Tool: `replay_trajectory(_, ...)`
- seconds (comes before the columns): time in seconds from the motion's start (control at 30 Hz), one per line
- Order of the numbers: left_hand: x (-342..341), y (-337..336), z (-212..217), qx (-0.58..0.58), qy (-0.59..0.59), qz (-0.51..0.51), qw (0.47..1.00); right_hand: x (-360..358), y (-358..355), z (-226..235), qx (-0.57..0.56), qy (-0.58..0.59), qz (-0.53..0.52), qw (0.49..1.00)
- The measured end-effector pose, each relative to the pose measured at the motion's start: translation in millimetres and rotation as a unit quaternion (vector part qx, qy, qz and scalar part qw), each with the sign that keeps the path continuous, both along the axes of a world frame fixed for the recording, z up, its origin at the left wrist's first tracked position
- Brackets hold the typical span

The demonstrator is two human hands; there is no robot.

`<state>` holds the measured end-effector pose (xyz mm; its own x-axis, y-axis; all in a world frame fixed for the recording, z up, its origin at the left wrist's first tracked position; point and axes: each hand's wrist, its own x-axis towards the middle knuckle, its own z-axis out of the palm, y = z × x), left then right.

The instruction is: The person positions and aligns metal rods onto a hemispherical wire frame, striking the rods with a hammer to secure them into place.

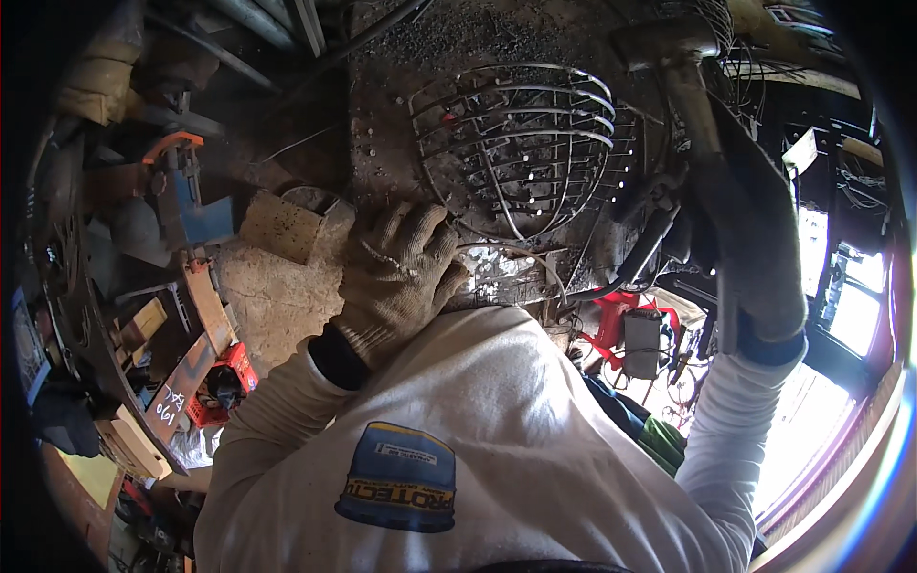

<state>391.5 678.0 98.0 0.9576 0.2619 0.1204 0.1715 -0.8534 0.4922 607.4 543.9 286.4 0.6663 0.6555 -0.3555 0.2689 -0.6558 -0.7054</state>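
A round domed cage of metal wires (516,143) lies on a dark, dirty work surface (382,115) in front of me. My left hand (401,272), in a tan work glove, is closed at the cage's near left edge, its fingers curled over the rim. The exact grip under the fingers is hidden. Raised on the right, my right hand (750,224) wears a greyish glove and is wrapped round a hammer (702,110). The hammer's head (666,43) is up beyond the cage's far right side, apart from the wires.
A black cable or hose (645,253) hangs right of the cage. Below it stands a red and grey machine (630,334). On the left are a blue and orange tool (186,196), a wooden block (282,227) and a red crate (222,384). Wire coils hang at far right.
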Motion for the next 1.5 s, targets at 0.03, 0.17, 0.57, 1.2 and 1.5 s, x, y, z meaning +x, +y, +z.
replay_trajectory(0.03, 1, 0, 1, -0.003, -0.003, -0.011, 1.000, -1, -7, -7, -0.011, -0.031, 0.061, 0.998)
replay_trajectory(0.17, 2, 2, 4, -0.007, 0.004, -0.017, 1.000, 5, -13, -19, -0.031, -0.119, 0.273, 0.954)
replay_trajectory(0.57, 2, -1, 0, -0.008, -0.011, -0.010, 1.000, 12, -39, -5, 0.063, 0.091, -0.122, 0.986)
replay_trajectory(1.2, 6, -9, 14, 0.060, 0.007, -0.006, 0.998, 145, -41, -135, -0.087, -0.320, -0.058, 0.942)
replay_trajectory(1.5, 5, -19, 6, 0.228, 0.069, -0.029, 0.971, 150, -38, -185, -0.078, -0.391, -0.037, 0.916)
